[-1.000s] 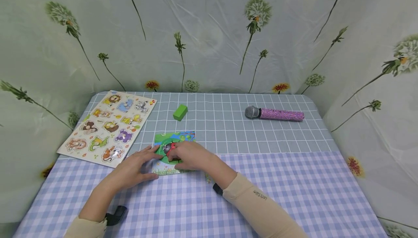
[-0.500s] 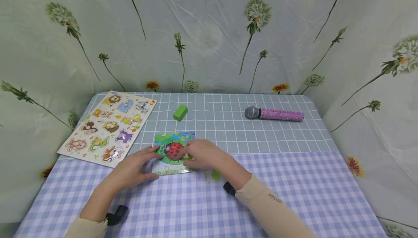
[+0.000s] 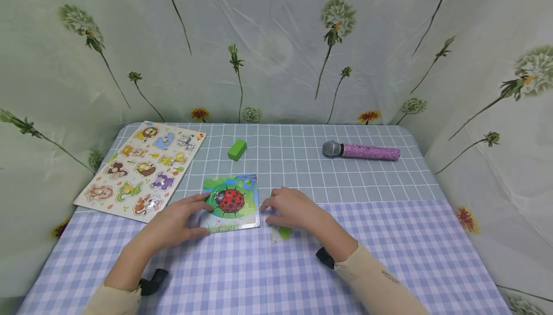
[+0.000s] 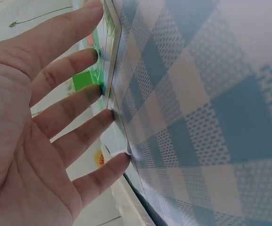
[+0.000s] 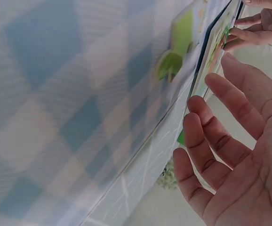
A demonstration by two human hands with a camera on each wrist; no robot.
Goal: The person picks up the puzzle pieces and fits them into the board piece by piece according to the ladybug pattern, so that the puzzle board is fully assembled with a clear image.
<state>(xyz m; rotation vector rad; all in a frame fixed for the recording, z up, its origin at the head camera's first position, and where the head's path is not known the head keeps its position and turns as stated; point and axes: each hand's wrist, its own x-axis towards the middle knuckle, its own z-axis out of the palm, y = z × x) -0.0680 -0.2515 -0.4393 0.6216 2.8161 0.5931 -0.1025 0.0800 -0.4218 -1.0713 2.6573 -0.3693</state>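
A square ladybug jigsaw puzzle (image 3: 230, 201) lies on the table, the red spotted ladybug at its middle on green and blue. My left hand (image 3: 178, 223) rests on its left edge with spread, straight fingers; in the left wrist view the fingertips (image 4: 94, 90) touch the board's edge. Just beyond the puzzle's right edge is my right hand (image 3: 294, 208), fingers loosely bent and holding nothing. Below that hand lies a loose green and white puzzle piece (image 3: 284, 233), partly covered by it. The right wrist view shows this puzzle piece (image 5: 182, 33) on the checked cloth.
An animal puzzle board (image 3: 142, 171) lies at the left. Behind the ladybug puzzle is a green block (image 3: 237, 150). A microphone (image 3: 360, 151) with a glittery pink handle lies at the back right. Blue checked cloth (image 3: 389, 248) covers the front of the table.
My right hand has moved right, off the ladybug puzzle, uncovering the ladybug and the board's right side. The loose piece now shows beneath it. My left hand stays at the puzzle's left edge.
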